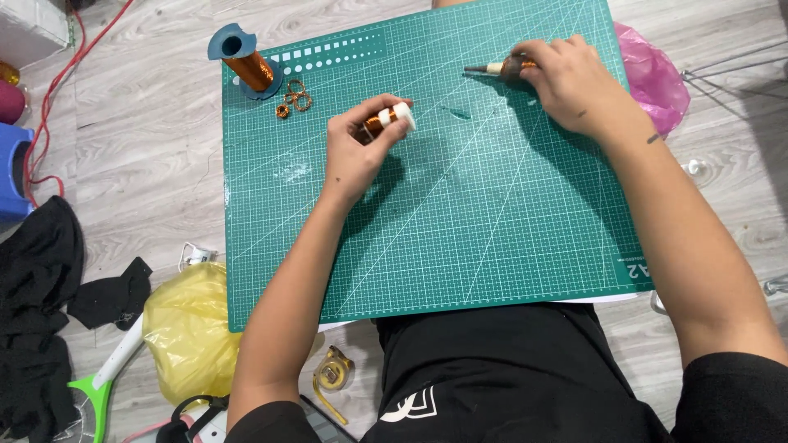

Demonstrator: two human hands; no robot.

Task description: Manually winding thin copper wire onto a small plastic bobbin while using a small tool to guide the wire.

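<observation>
Green cutting mat (509, 246) lies bare below my left hand (355, 152), pinching a small copper coil (386, 120); my right hand (570, 82) grips a pointed tool (497, 68) near the mat's far edge.

black short-sleeved shirt (525, 377) with white emblem, bare forearms, small wrist mark

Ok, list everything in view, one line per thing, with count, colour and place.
cutting mat: one, green, centre of floor
wire spool: one, blue with copper wire, mat's top-left corner
small wire coils: a few, copper, beside the spool
small bobbin: one, white ends with copper winding, in left hand
pointed tool: one, dark with pale tip, in right hand
plastic bag: one, yellow, lower left
pink bag: one, right of mat
black cloth: left edge
tape measure: one, yellow, bottom
left hand: gripping bobbin
right hand: gripping tool
</observation>
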